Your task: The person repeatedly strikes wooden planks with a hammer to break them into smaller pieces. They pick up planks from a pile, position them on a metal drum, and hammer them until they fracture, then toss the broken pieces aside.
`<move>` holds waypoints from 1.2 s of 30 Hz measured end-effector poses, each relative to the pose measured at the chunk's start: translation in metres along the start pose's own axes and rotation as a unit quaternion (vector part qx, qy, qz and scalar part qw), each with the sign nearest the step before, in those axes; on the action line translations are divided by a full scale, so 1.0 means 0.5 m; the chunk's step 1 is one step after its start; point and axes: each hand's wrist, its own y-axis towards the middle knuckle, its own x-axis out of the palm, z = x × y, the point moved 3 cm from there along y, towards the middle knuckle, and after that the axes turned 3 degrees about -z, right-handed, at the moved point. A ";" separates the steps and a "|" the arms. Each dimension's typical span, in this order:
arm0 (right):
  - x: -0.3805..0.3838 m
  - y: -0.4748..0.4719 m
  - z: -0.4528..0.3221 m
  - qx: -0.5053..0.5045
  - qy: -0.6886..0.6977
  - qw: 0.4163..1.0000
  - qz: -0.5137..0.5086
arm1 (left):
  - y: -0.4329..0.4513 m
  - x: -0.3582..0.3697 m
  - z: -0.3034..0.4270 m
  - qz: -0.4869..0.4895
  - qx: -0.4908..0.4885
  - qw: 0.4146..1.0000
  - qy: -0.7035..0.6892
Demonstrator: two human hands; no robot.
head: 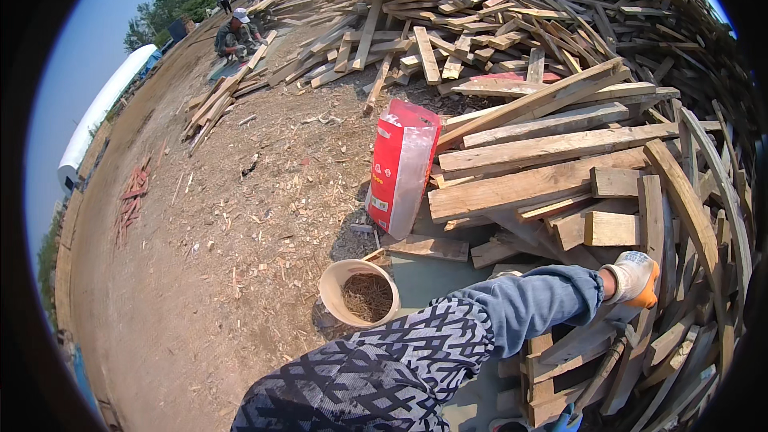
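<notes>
My left hand point(635, 279), in a white knit glove with an orange coated palm, reaches out to the right. Its fingers are closed around a long wooden board point(651, 216) in the heap. The sleeve is patterned grey and black, with a denim-like cuff over the forearm. Near the bottom edge a blue object point(566, 420) is partly cut off; I cannot tell what it is. My right hand is out of view. Short wooden blocks point(612, 229) lie just beyond my left hand.
Left of the boards stand a red and clear plastic bag point(401, 171) and a pale bucket point(329, 294) holding what look like nails. A large heap of scrap lumber point(480, 18) rises behind. A co-worker point(234, 39) crouches at the upper left. Wood chips litter the dirt ground point(240, 240).
</notes>
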 end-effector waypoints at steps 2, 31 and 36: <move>0.024 0.018 -0.018 0.036 -0.027 0.994 -0.100 | 0.004 -0.010 -0.016 0.000 -0.001 1.000 -0.012; 0.224 0.075 -0.103 0.212 0.505 0.837 0.018 | 0.003 -0.012 -0.033 0.020 0.048 0.998 -0.035; 0.094 -0.002 0.054 0.197 0.597 0.721 0.291 | -0.017 0.003 -0.018 0.020 0.038 0.998 -0.040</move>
